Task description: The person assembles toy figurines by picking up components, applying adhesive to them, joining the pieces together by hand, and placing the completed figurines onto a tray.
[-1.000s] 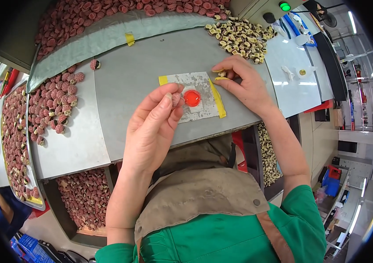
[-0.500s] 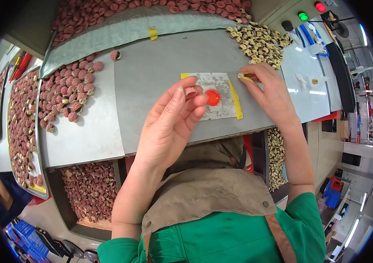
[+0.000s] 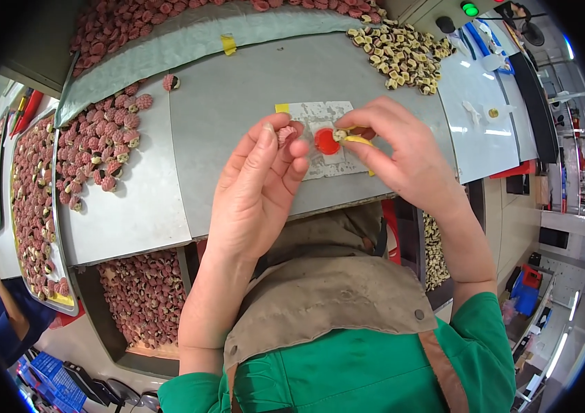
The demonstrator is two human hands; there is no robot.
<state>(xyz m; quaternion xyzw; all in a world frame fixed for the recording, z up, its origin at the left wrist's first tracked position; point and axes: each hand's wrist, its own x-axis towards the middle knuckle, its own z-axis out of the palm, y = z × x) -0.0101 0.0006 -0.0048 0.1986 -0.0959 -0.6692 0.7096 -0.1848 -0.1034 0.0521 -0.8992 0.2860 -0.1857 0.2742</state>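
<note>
Over the middle of the bench, my left hand (image 3: 251,186) pinches a pink, ridged raspberry-shaped shell (image 3: 286,135) between thumb and fingers. My right hand (image 3: 409,158) is closed on a small cream-and-dark piece (image 3: 340,135), held out toward the left hand; something yellow, a tip or cover, shows at the thumb and finger. A small gap separates the two held pieces. Between them a round red spot (image 3: 327,142) lies on a worn white plate (image 3: 318,110) taped down with yellow tape.
Pink shells heap at the back (image 3: 127,31), and finished-looking pink-and-cream pieces (image 3: 103,138) lie on the left. Cream-and-dark pieces (image 3: 406,58) pile at the back right. An open drawer of pink pieces (image 3: 144,296) sits below the bench. A co-worker's arm (image 3: 7,303) shows far left.
My right hand has moved left with the cream-and-dark piece, from the plate's right side to near my left hand. The left hand, still holding the pink shell, has shifted slightly left.
</note>
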